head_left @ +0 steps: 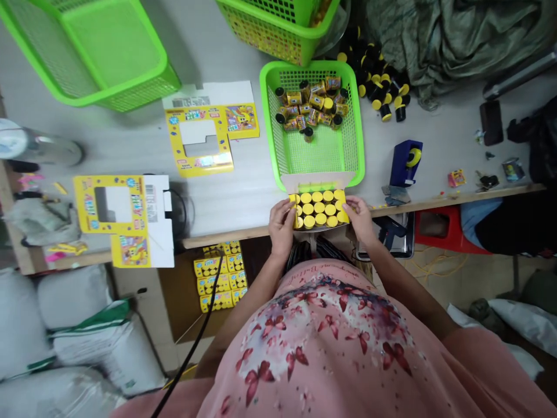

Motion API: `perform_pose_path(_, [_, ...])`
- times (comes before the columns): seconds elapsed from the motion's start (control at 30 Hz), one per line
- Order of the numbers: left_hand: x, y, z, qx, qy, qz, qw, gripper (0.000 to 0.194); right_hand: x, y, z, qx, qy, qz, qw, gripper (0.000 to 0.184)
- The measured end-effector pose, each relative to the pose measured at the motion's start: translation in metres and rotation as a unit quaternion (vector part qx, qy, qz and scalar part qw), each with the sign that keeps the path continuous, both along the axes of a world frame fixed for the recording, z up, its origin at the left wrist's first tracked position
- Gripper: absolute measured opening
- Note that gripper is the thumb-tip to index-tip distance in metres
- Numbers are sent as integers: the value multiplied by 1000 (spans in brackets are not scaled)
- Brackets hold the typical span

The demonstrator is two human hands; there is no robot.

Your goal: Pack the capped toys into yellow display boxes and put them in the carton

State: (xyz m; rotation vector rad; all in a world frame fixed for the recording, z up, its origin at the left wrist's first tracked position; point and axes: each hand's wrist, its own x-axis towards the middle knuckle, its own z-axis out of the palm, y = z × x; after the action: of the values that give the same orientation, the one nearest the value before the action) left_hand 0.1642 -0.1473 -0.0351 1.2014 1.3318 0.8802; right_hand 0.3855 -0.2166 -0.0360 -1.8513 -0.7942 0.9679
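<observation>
My left hand [282, 226] grips the left end of a small yellow cardboard box [320, 210] at the table's front edge. On its right end, my right hand [358, 216] closes its fingers round the side. Rows of round yellow-capped little jars [319, 207] fill the box, caps facing up. Its pale lid flap [319, 181] stands raised along the far side, against a green basket [357, 125]. Inside that basket lie several small labelled jars [305, 110] with black or yellow caps.
Unfolded yellow cartons [224, 145] [80, 203] lie to the left. Green baskets [162, 72] [261, 32] stand at the back. Loose black and yellow caps [378, 87] and a blue tape dispenser [399, 164] are at right. Below, a cardboard carton [174, 296] holds packed boxes.
</observation>
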Motion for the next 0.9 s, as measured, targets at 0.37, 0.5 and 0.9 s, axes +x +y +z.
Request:
perform_pose_path(0.37, [-19, 7, 8, -106, -83, -49, 990, 54, 45, 2, 0, -36, 98, 186, 977, 71])
perform_pose_path(0.5, [-20, 19, -2, -45, -64, -53, 996, 66, 53, 12, 11, 5, 2, 279, 960, 51])
perform_pose_path(0.9, [-49, 30, -1, 189, 123, -369, 902, 89, 76, 14, 30, 117, -240, 472, 840, 63])
